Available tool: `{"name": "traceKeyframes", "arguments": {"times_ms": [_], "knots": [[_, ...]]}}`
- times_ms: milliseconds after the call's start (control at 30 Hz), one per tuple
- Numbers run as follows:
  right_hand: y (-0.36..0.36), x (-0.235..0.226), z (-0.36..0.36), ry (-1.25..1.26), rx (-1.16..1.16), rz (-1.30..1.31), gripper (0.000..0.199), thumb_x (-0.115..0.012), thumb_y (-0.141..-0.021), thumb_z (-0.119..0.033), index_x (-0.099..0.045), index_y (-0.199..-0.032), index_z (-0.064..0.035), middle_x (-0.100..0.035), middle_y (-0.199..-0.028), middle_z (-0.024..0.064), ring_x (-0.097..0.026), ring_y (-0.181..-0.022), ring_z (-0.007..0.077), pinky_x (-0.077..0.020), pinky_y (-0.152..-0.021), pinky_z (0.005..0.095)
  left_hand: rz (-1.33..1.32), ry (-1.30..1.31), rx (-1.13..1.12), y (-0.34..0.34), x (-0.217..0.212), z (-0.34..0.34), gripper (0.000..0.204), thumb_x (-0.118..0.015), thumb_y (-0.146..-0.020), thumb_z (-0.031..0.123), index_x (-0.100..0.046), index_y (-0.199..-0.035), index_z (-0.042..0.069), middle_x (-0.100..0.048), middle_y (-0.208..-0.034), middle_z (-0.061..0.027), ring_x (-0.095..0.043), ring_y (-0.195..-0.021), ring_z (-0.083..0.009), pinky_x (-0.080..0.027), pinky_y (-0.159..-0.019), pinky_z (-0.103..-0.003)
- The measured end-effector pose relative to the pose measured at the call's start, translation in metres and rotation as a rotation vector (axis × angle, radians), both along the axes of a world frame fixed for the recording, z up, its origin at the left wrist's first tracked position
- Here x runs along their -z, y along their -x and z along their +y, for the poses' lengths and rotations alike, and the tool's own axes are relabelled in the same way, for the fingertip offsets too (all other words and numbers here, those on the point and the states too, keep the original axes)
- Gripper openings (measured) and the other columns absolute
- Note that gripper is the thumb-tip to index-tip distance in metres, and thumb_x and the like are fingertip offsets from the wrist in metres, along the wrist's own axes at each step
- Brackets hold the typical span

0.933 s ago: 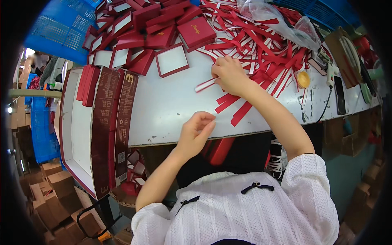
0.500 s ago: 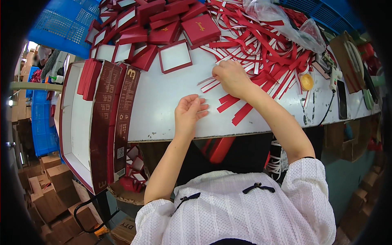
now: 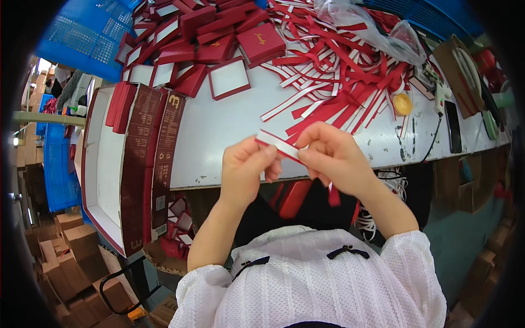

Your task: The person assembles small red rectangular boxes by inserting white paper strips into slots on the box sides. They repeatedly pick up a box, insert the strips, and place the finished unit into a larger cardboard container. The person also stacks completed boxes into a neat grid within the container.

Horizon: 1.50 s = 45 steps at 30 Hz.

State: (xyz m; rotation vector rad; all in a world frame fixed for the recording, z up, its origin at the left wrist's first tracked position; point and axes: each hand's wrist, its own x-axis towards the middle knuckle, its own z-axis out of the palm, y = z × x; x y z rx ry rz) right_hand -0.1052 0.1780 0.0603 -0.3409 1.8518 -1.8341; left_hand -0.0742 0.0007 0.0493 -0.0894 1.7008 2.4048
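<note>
A person in a white textured top is standing at the near edge of a white table [image 3: 219, 142], seen from above. Both hands are raised just over that near edge, sharing one narrow strip [image 3: 279, 144] that is white on its face with a red border. The left hand [image 3: 249, 169] is pinching the strip's left end between thumb and fingertips, closed tight on it. The right hand [image 3: 333, 158] is gripping the strip's right end, fingers curled around it, and a short red piece is hanging down below this hand.

Behind the hands, toward the far right of the table, a loose heap of red and white strips [image 3: 339, 71] is sprawling, with a clear plastic bag [image 3: 377, 27] lying on top of it. At the far left corner, small red boxes and lids [image 3: 202, 44] are piling up, some showing white insides. Along the left edge, a large flat red box with a white interior [image 3: 109, 164] is resting, partly overhanging. A small round yellow object [image 3: 402, 104] is sitting near the right edge. A blue plastic crate [image 3: 82, 38] is standing beyond the left corner.
</note>
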Motion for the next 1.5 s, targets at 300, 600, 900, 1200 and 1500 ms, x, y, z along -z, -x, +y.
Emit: {"name": "traceKeyframes", "arguments": {"times_ms": [300,600,900,1200,1500], "knots": [[-0.045,0.009,0.041,-0.616,0.286,1.350,0.021,-0.056,-0.056,-0.013,-0.056,-0.075,-0.0031,-0.050,-0.066,0.0021,-0.049,-0.061,0.0148,-0.0373,-0.052,0.0256,0.214,0.287,0.145,-0.032,0.006,0.067,0.013,-0.046,-0.082,0.002,-0.058,-0.081,-0.004,-0.059,-0.067,-0.0066,-0.054,-0.057,-0.0094,-0.044,-0.054,-0.021],[-0.081,0.078,0.079,0.131,0.800,0.021,0.007,-0.050,-0.077,-0.008,-0.049,-0.071,-0.0074,-0.050,-0.062,0.0018,-0.047,-0.046,0.0108,-0.0348,-0.038,0.0249,0.323,0.537,0.021,-0.054,0.067,0.087,0.009,-0.050,-0.078,0.002,-0.056,-0.074,-0.003,-0.055,-0.061,-0.0099,-0.053,-0.051,-0.0178,-0.042,-0.049,-0.026],[-0.134,0.284,0.323,0.947,1.386,-0.311,0.022,-0.037,-0.080,-0.008,-0.051,-0.089,0.0070,-0.056,-0.094,0.0219,-0.057,-0.088,0.0290,-0.0488,-0.074,0.0368,-0.091,-0.364,-0.509,-0.094,0.098,-0.025,0.010,-0.045,-0.078,0.013,-0.050,-0.079,0.004,-0.059,-0.088,-0.0157,-0.059,-0.083,-0.0272,-0.051,-0.069,-0.037],[-0.089,0.135,0.196,-0.463,1.138,0.288,0.035,-0.052,-0.077,-0.008,-0.046,-0.110,-0.0005,-0.052,-0.097,0.0075,-0.052,-0.074,0.0121,-0.0416,-0.071,0.0250,0.011,0.004,-0.177,-0.081,0.036,0.006,0.014,-0.047,-0.079,0.007,-0.053,-0.089,-0.001,-0.057,-0.081,-0.0095,-0.058,-0.070,-0.0171,-0.050,-0.059,-0.027],[-0.071,0.034,0.058,-0.255,0.312,0.799,0.012,-0.058,-0.069,-0.002,-0.057,-0.080,0.0024,-0.059,-0.073,0.0132,-0.057,-0.061,0.0234,-0.0464,-0.056,0.0280,0.870,0.683,0.110,-0.018,0.020,0.044,0.018,-0.051,-0.072,-0.003,-0.055,-0.090,-0.001,-0.052,-0.091,-0.0131,-0.052,-0.076,-0.0217,-0.041,-0.067,-0.030]]}}
